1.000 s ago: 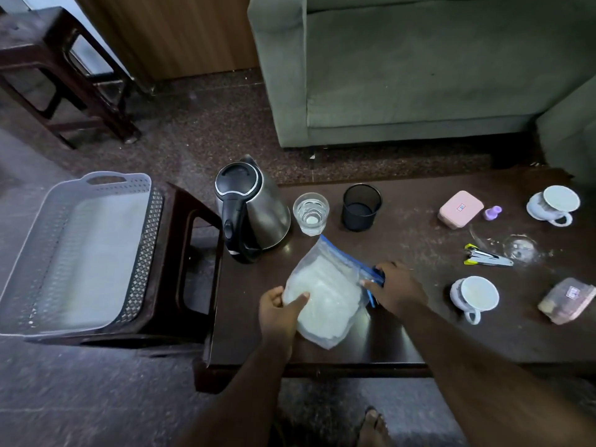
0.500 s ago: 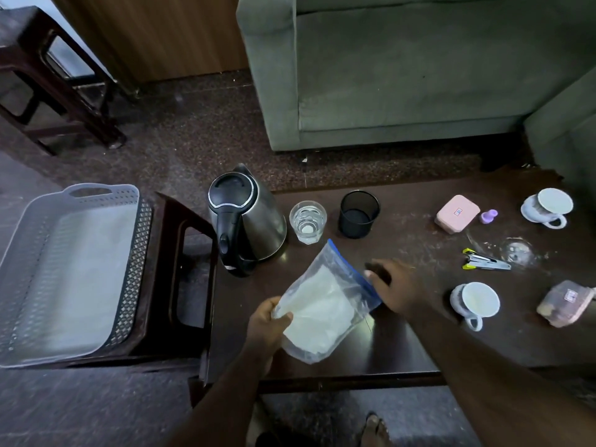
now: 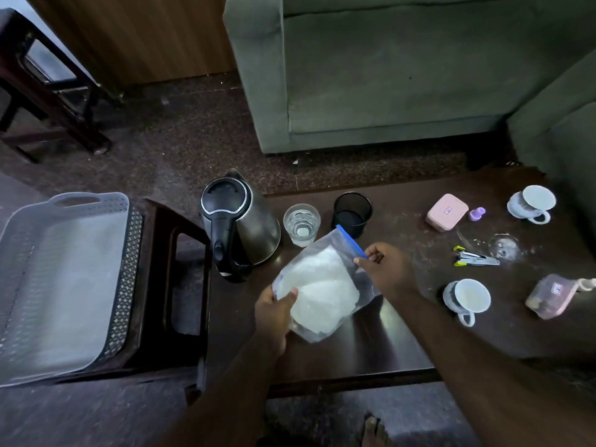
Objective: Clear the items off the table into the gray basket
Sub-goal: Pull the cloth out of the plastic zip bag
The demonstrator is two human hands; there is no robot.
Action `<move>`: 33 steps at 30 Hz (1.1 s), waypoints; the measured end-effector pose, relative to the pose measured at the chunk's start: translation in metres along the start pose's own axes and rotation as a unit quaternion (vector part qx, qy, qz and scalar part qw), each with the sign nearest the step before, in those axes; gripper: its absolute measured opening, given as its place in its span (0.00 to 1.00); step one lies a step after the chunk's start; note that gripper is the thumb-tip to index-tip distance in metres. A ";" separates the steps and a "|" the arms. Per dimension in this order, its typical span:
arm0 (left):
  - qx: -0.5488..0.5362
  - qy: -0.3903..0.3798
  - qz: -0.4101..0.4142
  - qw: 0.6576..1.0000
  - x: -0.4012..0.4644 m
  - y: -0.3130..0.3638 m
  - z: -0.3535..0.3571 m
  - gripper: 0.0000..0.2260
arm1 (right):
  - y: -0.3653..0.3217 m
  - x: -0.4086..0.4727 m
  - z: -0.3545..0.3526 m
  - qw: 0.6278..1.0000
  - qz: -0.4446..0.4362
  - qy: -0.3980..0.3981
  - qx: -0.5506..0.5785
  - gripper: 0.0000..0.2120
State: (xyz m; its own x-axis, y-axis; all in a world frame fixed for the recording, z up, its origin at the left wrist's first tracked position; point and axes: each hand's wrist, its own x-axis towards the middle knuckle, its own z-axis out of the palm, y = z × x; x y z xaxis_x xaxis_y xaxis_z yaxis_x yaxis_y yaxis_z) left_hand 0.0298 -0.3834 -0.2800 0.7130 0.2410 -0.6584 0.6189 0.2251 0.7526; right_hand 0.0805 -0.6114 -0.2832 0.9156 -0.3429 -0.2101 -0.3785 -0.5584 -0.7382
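Note:
A clear zip bag [image 3: 319, 285] holding white stuff, with a blue seal strip, is lifted off the dark table [image 3: 371, 346]. My left hand [image 3: 274, 312] grips its lower left corner. My right hand [image 3: 385, 269] pinches its blue top edge. The gray basket [image 3: 93, 200] stands on a dark stool at the far left, with nothing visible inside. On the table stand a steel kettle [image 3: 240, 224], a glass of water [image 3: 301, 223] and a black mesh cup [image 3: 352, 212].
Right half of the table: a pink box [image 3: 446, 212], a small purple piece [image 3: 476, 213], a stapler [image 3: 474, 257], two white cups [image 3: 467, 298] [image 3: 532, 203], a clear lidded container [image 3: 550, 295]. A green sofa [image 3: 387, 75] stands behind the table.
Both hands have raised the bag off the table and tilted it up. My right hand moved from flat beside the bag to pinching its blue top edge.

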 end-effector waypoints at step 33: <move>0.020 -0.139 0.032 0.990 0.014 0.044 0.009 0.14 | -0.035 -0.016 -0.041 0.842 0.271 -0.354 0.303 0.14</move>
State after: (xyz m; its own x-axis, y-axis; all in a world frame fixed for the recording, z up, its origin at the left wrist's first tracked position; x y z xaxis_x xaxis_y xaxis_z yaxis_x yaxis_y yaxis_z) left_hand 0.0695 -0.3782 -0.2557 0.8105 -0.0173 -0.5855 0.5786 0.1799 0.7956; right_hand 0.0735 -0.6177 -0.2280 0.5635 0.2330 -0.7926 -0.8244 0.0969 -0.5577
